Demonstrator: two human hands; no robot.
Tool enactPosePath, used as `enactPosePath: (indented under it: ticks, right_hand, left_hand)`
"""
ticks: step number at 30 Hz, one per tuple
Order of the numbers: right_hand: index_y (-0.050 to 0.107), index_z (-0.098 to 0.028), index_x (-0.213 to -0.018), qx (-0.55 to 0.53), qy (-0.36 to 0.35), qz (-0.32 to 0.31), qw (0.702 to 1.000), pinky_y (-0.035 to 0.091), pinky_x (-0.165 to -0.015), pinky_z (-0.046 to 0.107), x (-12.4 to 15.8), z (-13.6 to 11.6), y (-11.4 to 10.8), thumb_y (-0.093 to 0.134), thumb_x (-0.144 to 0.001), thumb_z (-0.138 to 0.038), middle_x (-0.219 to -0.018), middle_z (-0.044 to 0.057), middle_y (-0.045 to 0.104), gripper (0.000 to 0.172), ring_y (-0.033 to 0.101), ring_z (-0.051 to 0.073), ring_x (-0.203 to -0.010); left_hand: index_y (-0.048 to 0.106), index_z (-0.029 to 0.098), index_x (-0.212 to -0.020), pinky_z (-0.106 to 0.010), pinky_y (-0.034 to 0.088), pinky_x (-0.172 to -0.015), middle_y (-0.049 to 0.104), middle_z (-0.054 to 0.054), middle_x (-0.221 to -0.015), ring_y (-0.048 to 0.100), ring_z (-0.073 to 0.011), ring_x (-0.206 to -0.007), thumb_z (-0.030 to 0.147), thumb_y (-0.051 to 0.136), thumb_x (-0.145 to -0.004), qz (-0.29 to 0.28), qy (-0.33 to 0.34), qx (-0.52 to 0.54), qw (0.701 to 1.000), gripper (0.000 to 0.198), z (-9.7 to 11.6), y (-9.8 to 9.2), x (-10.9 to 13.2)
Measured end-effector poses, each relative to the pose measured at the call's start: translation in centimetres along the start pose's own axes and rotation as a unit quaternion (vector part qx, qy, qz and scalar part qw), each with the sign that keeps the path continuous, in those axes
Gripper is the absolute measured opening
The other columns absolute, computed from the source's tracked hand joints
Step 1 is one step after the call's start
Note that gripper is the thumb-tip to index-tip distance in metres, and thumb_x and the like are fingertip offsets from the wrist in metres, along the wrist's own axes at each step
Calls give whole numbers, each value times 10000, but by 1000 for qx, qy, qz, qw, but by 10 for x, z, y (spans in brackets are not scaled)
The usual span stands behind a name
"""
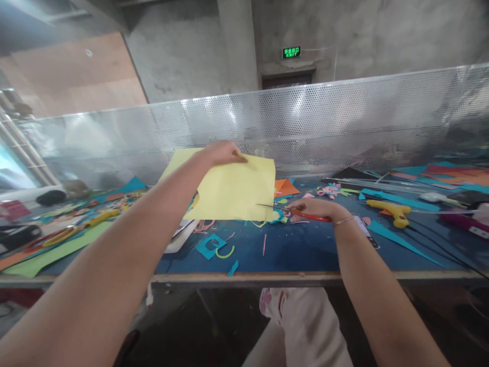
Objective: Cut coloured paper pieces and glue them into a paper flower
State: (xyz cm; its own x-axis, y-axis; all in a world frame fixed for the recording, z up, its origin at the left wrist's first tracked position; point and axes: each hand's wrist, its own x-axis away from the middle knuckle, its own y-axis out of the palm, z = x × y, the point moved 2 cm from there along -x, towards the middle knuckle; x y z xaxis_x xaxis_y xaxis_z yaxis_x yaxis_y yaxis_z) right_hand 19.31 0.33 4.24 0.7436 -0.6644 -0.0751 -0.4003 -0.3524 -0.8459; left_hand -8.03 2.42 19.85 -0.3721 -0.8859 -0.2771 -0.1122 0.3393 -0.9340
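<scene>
My left hand point(222, 153) is closed in a pinch on the top edge of a yellow sheet of paper point(237, 191), which it holds up above the blue table point(298, 250). My right hand point(315, 208) is wrapped round red-handled scissors point(301, 213). Their blades point left and touch the sheet's lower right edge. A thin bracelet sits on my right wrist.
Paper scraps in teal, pink, orange and green litter the table. A yellow glue gun point(389, 210) lies to the right, orange paper point(284, 187) behind the sheet, green paper point(57, 250) at left. A perforated metal screen point(344, 122) runs along the table's far side.
</scene>
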Motion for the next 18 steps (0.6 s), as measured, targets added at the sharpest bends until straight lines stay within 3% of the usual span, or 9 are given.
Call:
enactPosePath:
  ticks: [18]
  right_hand:
    - [622,-270,-1036,12,-13,6,1000,407,-833,316,3,-2,-2,594,-651,-504,-1095,25,596,451,546,212,-966]
  left_hand:
    - [652,247,-909,-271,303,-631,638,-37,-825,515,-189,-765,585,407,-688,6,1,9,1000,472,7,-3,-2]
